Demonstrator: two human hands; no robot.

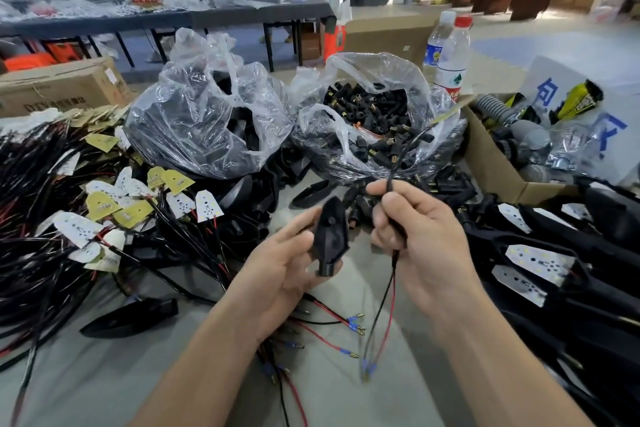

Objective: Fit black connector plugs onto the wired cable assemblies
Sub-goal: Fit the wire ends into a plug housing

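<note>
My left hand (277, 270) holds a black pointed housing (330, 236) upright by its lower sides, its round socket end at the bottom. My right hand (422, 236) pinches a black sheathed cable (389, 191). The cable runs up past the bag of plugs and splits below my palm into a red and a black wire (384, 305) with blue-sleeved terminals. A clear bag (363, 80) full of small black connector plugs (374, 111) stands just behind my hands.
Cable assemblies with white and yellow LED boards (104, 211) are piled at the left. A second clear bag (207, 121) holds black housings. Finished black units (554, 253) lie at the right, by a cardboard box (495, 163). Two water bottles (450, 55) stand behind.
</note>
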